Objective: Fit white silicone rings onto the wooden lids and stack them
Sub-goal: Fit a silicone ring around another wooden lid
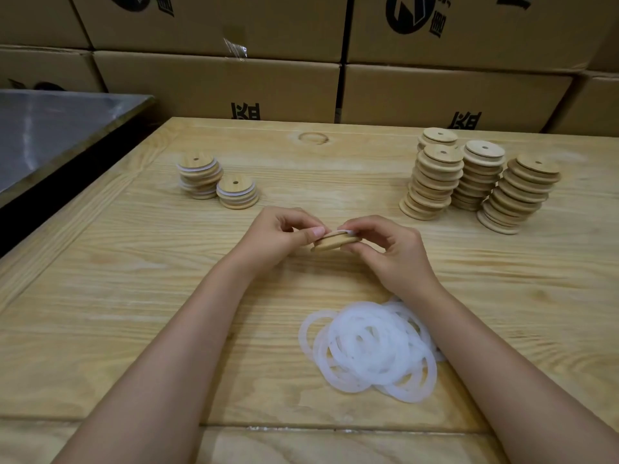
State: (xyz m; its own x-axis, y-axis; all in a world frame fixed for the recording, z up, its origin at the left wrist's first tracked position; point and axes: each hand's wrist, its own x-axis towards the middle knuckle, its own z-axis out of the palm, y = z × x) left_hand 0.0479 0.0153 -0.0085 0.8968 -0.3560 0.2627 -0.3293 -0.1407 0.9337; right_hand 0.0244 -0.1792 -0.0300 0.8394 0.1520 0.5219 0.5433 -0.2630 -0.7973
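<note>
Loose white silicone rings are lying heaped on the desk nearest the viewer, while beyond them both hands, left and right, are pinching a rigid wooden lid by its rim, stretching a soft, probably limp ring around it.

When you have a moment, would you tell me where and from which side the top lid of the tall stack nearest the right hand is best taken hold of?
Probably by its wide outer rim, pinched on opposite sides from above. The top lid lies flat and uppermost on the stack, so its rim overhangs freely. Coming from the near left side looks safest, since other stacks stand close behind and to its right.
</note>
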